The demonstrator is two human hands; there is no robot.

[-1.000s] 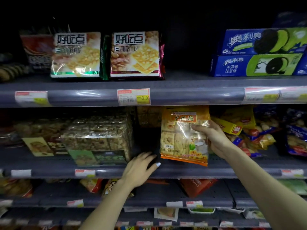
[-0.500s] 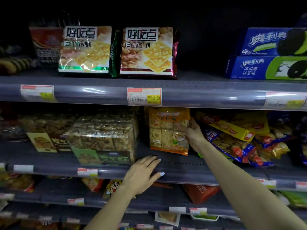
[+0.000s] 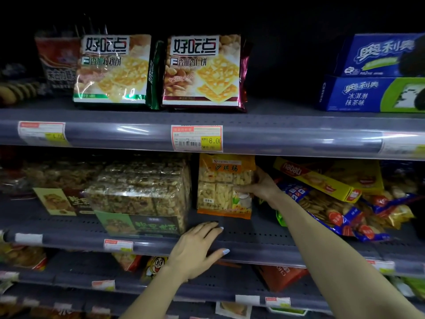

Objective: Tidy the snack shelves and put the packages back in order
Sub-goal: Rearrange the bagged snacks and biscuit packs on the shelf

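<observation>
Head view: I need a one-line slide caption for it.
Right hand holds an orange snack bag upright on the middle shelf while the left hand rests on its edge.

right hand gripping orange bag (seemingly upright), dim shelf

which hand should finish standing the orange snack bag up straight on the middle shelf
Right. The right hand already grips the orange snack bag by its right edge; the left hand lies flat on the middle shelf edge below.

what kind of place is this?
Most likely a shop aisle, a supermarket or convenience store. Tiered grey shelves carry price tags on their front rails, and packaged snacks face outward, like the biscuit packs and blue cookie boxes.
</observation>
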